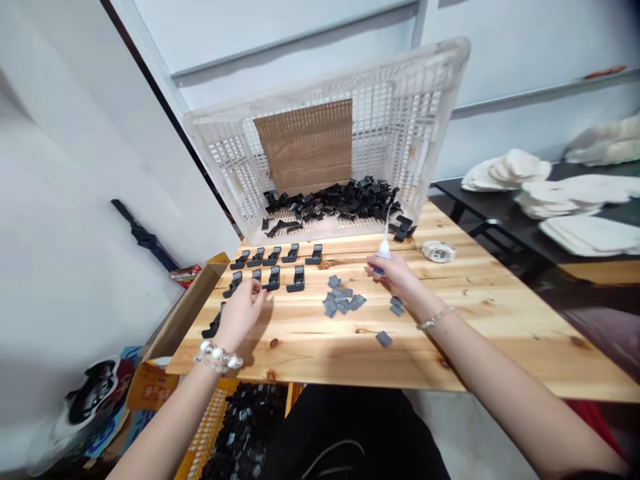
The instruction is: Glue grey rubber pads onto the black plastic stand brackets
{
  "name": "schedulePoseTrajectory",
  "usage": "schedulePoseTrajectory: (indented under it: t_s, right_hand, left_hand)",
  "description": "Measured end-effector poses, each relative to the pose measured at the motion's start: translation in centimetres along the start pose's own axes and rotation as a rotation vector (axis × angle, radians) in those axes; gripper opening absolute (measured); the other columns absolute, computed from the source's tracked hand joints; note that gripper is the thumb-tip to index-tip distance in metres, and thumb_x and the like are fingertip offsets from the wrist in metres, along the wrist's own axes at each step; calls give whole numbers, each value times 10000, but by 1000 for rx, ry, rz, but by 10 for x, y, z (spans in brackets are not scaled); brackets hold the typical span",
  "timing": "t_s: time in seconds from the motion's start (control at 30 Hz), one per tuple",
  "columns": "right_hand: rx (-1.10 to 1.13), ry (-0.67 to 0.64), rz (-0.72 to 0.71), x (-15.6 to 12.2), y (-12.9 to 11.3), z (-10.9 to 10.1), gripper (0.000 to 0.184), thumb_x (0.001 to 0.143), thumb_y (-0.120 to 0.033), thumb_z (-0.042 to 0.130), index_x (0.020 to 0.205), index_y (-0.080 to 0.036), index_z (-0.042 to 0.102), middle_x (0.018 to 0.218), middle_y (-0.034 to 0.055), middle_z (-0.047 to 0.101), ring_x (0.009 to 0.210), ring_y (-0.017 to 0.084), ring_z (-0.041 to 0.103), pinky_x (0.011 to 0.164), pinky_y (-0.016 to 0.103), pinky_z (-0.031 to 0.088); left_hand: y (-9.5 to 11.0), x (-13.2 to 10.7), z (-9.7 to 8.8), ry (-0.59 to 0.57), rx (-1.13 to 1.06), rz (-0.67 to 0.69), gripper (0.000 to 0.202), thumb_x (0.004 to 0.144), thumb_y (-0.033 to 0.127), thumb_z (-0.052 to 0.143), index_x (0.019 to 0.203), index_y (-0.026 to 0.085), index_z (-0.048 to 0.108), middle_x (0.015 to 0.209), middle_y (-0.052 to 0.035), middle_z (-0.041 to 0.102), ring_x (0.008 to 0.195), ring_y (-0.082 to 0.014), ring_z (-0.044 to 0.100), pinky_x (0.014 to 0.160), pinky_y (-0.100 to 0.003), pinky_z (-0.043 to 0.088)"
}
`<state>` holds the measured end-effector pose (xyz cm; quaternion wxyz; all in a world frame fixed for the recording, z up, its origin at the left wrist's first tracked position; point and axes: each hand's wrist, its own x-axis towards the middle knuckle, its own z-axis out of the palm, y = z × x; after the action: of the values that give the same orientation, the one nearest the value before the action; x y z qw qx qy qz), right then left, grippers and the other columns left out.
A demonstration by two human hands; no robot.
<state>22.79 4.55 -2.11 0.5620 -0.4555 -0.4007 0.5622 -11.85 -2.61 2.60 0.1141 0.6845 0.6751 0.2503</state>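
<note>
In my right hand (395, 275) is a small glue bottle (384, 251), upright, with a long thin nozzle pointing up. My left hand (242, 311) is over the left side of the wooden table, thumb and fingers pinched together beside a black plastic bracket (273, 278). Whether anything small is between those fingertips cannot be made out. Several more black brackets (296, 279) stand in rows around it, one partly hidden behind the hand. Between my hands lies a loose pile of small grey squares (342, 300). Another grey square (383, 339) lies nearer the table's front edge.
A white plastic basket (320, 235) lies tipped on its side at the back, with black parts (350, 198) and a cardboard sheet (307, 143) inside. A tape roll (439, 251) sits at the right. Below the table's front edge, a yellow crate (205, 427) holds more black pieces.
</note>
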Motion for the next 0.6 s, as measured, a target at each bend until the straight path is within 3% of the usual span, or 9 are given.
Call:
schedulePoseTrajectory:
  t_s: [0.1,0.23,0.33,0.43,0.6]
  right_hand:
    - [-46,-36,9,-3,0,6,269,644,-278,738,688,-179,492,543,3,545,434,72,412,366,192,294]
    - [-131,-83,9,-11,1,17,255,587,-227,731,650,-180,488,516,-13,536,440,77,429,380,191,295]
    - [-198,-121,2,-15,0,23,200,576,-209,696,625,-171,505,497,-28,527,431,74,422,398,196,311]
    - [-246,-138,-8,-17,-1,25,169,598,-221,665,625,-169,507,492,-37,517,420,71,406,409,201,303]
    - [-285,-164,-23,-19,4,26,149,626,-214,650,655,-172,510,510,-58,488,450,77,397,441,210,302]
  left_hand:
    - [33,-1,21,-120,2,114,285,947,408,394,948,214,603,886,-69,691,817,-253,640,737,-341,442]
    - [74,14,61,-229,1,254,322,971,381,366,934,222,643,933,-56,707,867,-221,649,747,-296,433]
    - [93,34,86,-257,34,288,256,920,377,487,959,178,645,976,-101,693,909,-244,647,759,-298,434]
    - [100,50,96,-296,70,306,226,858,338,576,952,144,645,986,-139,680,913,-273,650,755,-312,439]
    - [103,58,91,-370,67,351,157,838,219,530,897,163,664,991,-140,691,945,-277,648,783,-323,446]
